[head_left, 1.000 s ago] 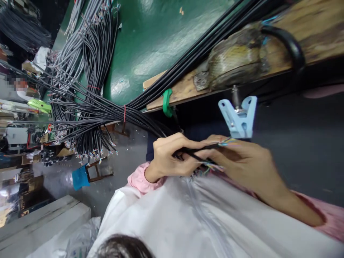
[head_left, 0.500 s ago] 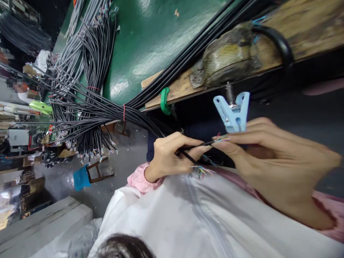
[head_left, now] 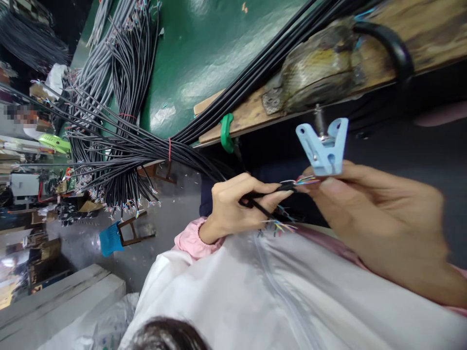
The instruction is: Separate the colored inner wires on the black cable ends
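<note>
Between thumb and fingers, my left hand (head_left: pixel 237 206) pinches a black cable (head_left: pixel 286 186) near its stripped end. Thin coloured wires (head_left: pixel 306 180) fan out of that end toward the right. My right hand (head_left: pixel 379 223) is closed, its thumb and forefinger pressed on the tips of these wires. Just above the right fingertips hangs a light blue plastic clip (head_left: pixel 324 148), partly overlapping the hand in view. Below my left hand, more coloured wire ends (head_left: pixel 279 226) stick out of another black cable that passes through the palm.
A thick bundle of black cables (head_left: pixel 189 154), tied with a red band, crosses the green table (head_left: pixel 204 53). A tape-wrapped device (head_left: pixel 317 73) sits on the wooden board (head_left: pixel 430 34) above the clip. A green clamp (head_left: pixel 226 133) grips the board's edge. A blue stool (head_left: pixel 110 239) stands lower left.
My right hand has shifted slightly right along the wires, away from the left hand, and more of the coloured strands now show between them. The left hand stays almost in place.
</note>
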